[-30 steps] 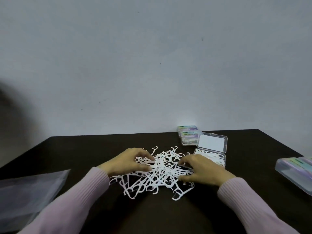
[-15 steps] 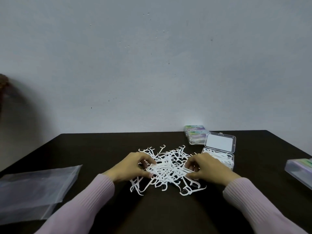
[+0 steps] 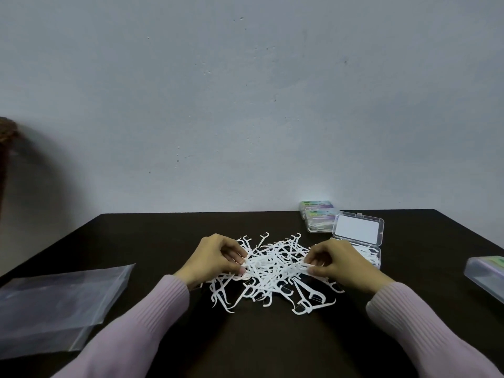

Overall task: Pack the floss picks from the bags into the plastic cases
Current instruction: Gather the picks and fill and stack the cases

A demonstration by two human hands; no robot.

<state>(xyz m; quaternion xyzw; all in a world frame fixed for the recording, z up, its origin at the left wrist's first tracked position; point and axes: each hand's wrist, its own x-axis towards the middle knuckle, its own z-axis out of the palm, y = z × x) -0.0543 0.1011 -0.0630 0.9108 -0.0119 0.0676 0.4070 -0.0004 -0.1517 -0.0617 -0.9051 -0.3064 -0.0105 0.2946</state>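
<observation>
A loose pile of white floss picks (image 3: 272,271) lies on the dark table (image 3: 259,339) in front of me. My left hand (image 3: 215,257) pinches picks at the pile's left side with curled fingers. At the pile's right side my right hand (image 3: 341,264) pinches picks between thumb and fingertips. Behind the right hand stands an open clear plastic case (image 3: 357,233), lid raised, with several picks in its tray. An emptied clear bag (image 3: 54,304) lies flat at the left.
Two closed, labelled cases (image 3: 317,214) are stacked at the table's back edge by the wall. Another closed case (image 3: 486,274) sits at the right edge. A dark brown object (image 3: 6,132) shows at the far left by the wall.
Both hands have drawn closer into the pile and curled their fingers round picks. The view has shifted, so the bag and cases sit further right in the frame.
</observation>
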